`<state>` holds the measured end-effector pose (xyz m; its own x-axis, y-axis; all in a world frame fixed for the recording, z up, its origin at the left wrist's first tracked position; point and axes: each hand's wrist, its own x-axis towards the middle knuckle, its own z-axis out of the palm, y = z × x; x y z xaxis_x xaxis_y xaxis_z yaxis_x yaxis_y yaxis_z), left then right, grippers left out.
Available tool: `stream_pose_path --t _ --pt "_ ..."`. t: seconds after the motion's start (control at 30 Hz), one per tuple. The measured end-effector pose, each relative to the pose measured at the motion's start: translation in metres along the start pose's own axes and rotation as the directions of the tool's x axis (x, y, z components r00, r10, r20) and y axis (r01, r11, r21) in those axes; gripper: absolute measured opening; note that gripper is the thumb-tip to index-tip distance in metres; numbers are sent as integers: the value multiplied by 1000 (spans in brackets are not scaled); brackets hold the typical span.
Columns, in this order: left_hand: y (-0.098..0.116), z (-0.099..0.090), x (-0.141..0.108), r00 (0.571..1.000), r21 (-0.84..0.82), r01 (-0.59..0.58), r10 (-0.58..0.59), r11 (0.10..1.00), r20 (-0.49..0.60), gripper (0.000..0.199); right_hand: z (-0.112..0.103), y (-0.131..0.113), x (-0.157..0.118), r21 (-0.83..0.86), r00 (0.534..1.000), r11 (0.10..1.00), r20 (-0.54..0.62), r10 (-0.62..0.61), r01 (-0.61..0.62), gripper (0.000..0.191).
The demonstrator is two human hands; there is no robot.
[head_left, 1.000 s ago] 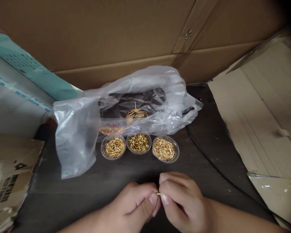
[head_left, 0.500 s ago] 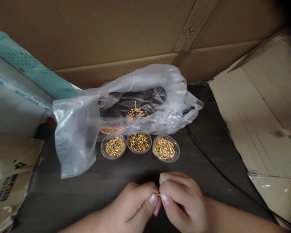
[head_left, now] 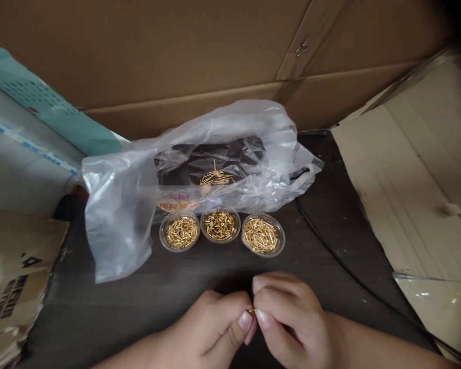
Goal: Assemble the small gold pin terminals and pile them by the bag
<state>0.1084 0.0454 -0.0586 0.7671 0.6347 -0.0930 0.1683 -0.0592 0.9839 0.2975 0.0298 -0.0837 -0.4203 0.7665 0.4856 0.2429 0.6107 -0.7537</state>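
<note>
Near the bottom of the view, my left hand (head_left: pixel 225 325) and my right hand (head_left: pixel 292 318) meet thumb to thumb. Between them shows a short bit of a thin gold-coloured metal pin (head_left: pixel 252 310), pinched at both ends; most of it is hidden by the fingers. Beyond the hands stand three round clear plastic cups in a row. The left cup (head_left: pixel 162 241), middle cup (head_left: pixel 236 233) and right cup (head_left: pixel 281 245) each hold many small gold metal pieces. Longer gold pins (head_left: pixel 216 179) lie in a loose heap on the plastic bag.
The crumpled clear plastic bag (head_left: pixel 119 205) spreads across the dark table (head_left: pixel 169 277) behind the cups. A black cable (head_left: pixel 341 261) runs down the right side. Cardboard stands at the back (head_left: pixel 169 51), right (head_left: pixel 415 169) and left (head_left: pixel 19 277).
The hands have barely moved, still pinching the gold pin; a little less of it shows between the thumbs. The cups and bag stay in place.
</note>
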Motion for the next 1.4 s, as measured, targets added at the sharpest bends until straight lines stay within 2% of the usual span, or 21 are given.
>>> stream_pose_path --t 0.23,0.63,0.9,1.03,1.13,1.27,1.4 --pt "2 0 -4 999 56 32 -31 998 -23 52 -1 1 -3 -32 999 999 49 -5 7 24" --pt "-3 0 -2 999 81 49 -49 995 -3 49 -2 4 -8 -255 995 962 51 -85 96 22" --pt "-3 2 -4 999 173 29 -24 984 -30 48 -10 4 -7 -369 982 913 131 -135 174 24" --pt "-5 5 -5 998 238 -19 35 971 -60 47 -13 3 -7 -427 976 882 170 -139 200 25" --pt "-6 6 -5 994 285 -55 78 957 -70 46 -13 3 -9 -404 978 897 171 -121 182 24" --pt "-10 5 -7 997 320 -58 70 946 -24 41 -9 4 -9 -295 985 945 143 -101 140 22" --pt "-15 4 -8 997 276 -71 70 958 15 35 -7 5 -6 -224 991 967 89 -103 121 21"
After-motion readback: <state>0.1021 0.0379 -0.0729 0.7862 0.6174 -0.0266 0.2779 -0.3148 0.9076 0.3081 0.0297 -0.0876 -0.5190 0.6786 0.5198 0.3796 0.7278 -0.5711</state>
